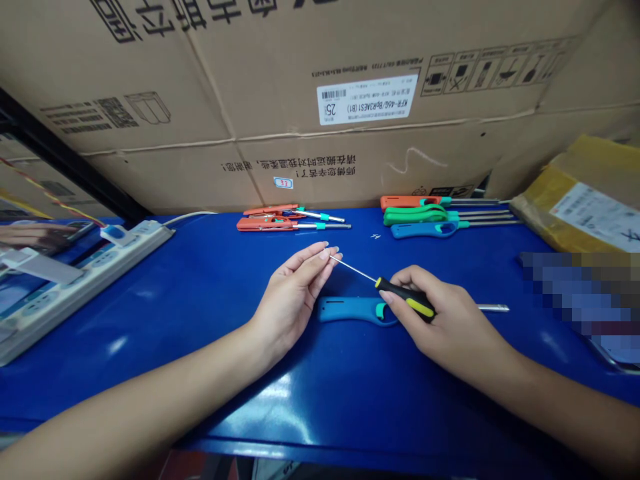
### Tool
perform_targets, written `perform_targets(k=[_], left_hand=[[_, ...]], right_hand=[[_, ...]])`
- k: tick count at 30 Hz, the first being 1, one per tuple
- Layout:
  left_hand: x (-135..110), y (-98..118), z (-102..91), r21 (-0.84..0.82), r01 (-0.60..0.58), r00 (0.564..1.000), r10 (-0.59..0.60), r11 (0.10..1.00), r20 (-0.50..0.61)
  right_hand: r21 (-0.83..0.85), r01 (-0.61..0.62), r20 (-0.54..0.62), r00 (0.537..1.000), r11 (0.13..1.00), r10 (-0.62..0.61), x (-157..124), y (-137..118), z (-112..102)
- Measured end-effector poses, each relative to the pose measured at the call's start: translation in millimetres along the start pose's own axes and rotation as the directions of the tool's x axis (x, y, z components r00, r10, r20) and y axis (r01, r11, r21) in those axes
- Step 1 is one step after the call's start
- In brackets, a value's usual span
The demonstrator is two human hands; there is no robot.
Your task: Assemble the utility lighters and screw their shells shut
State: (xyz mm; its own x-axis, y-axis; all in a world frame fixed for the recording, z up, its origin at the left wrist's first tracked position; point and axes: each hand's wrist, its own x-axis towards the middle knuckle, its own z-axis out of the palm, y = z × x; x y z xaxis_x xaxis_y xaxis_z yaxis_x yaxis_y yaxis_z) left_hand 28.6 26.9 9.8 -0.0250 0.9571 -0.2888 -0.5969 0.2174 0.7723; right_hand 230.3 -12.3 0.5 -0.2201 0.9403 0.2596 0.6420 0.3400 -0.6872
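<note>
My right hand (445,320) is closed round the black and yellow handle of a small screwdriver (400,297), whose thin shaft points up and left. My left hand (295,293) pinches the tip of that shaft between its fingertips. Under both hands a blue stick lighter (350,311) lies flat on the blue table (200,293), its metal nozzle (493,308) sticking out to the right past my right hand.
Two or three red lighters (280,219) lie at the back centre; an orange, a green and a blue lighter (425,215) lie at the back right. A white power strip (75,273) runs along the left. Cardboard boxes (300,100) wall the back; a yellow parcel (585,200) sits at right.
</note>
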Motion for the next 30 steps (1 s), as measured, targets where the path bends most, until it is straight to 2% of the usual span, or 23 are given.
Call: perform_targets(k=[7, 9, 15, 22, 30], left_hand=[[0.3, -3.6, 0.2, -0.02, 0.04, 0.999, -0.04, 0.999, -0.036], [0.2, -3.7, 1.0, -0.028, 0.055, 0.997, -0.056, 0.998, -0.046], [0.0, -2.9, 2.4, -0.039, 0.076, 0.996, -0.078, 0.996, -0.042], [1.0, -2.2, 1.9, -0.058, 0.089, 0.995, -0.091, 0.994, -0.03], [1.0, -1.9, 2.5, -0.045, 0.104, 0.994, -0.105, 0.994, -0.021]], right_hand=[[-0.114, 0.077, -0.038, 0.996, 0.99, -0.082, -3.3, 4.9, 0.3], [-0.111, 0.062, -0.016, 0.998, 0.992, -0.064, -4.0, 5.0, 1.3], [0.037, -0.065, 0.074, 0.995, 0.997, 0.062, -2.5, 1.6, 3.8], [-0.023, -0.061, 0.029, 0.998, 0.998, 0.061, 1.4, 0.7, 1.2], [0.067, -0.155, 0.075, 0.986, 0.986, 0.15, 2.1, -0.2, -0.8]])
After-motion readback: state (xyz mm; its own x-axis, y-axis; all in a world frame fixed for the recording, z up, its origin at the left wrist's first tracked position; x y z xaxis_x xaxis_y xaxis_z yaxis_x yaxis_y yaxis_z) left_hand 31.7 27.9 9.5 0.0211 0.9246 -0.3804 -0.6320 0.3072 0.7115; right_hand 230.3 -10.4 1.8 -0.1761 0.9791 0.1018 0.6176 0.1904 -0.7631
